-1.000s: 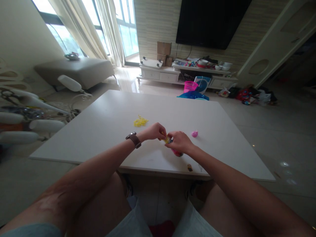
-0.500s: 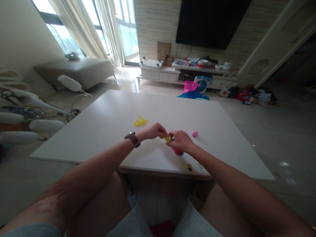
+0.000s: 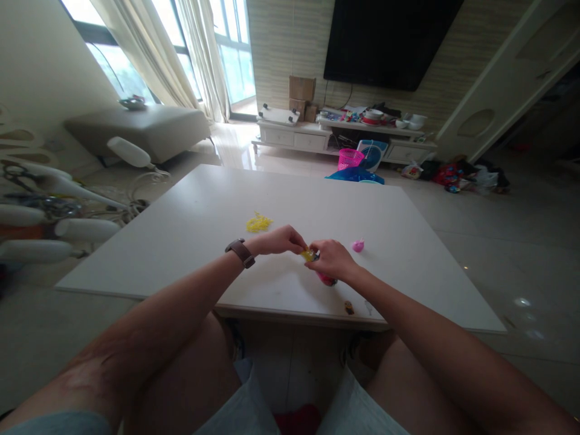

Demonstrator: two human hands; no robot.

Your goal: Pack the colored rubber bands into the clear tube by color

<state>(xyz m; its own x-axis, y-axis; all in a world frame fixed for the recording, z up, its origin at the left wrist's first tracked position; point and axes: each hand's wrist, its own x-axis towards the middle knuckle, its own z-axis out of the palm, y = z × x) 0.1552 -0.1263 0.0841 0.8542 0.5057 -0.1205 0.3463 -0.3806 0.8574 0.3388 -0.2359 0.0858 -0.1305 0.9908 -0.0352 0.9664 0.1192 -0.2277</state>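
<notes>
My right hand is closed around a small clear container with yellow bits in it, tilted to the left. The fingertips of my left hand are pinched together at its left end; whatever lies between them is too small to make out. Under my right hand a red and dark object rests on the white table, partly covered. Beyond my left hand lies a loose pile of yellow pieces. A small pink round object sits to the right of my right hand.
Near the table's front edge lie a small yellow-and-brown figure and a pale clear piece beside my right forearm. A white lamp with several shades stands left of the table. Past the far edge are a pink basket and a blue object.
My left hand has shifted slightly right, its fingertips closer to the container's end. A yellow bit seen at those fingertips before no longer sticks out. My right hand holds still.
</notes>
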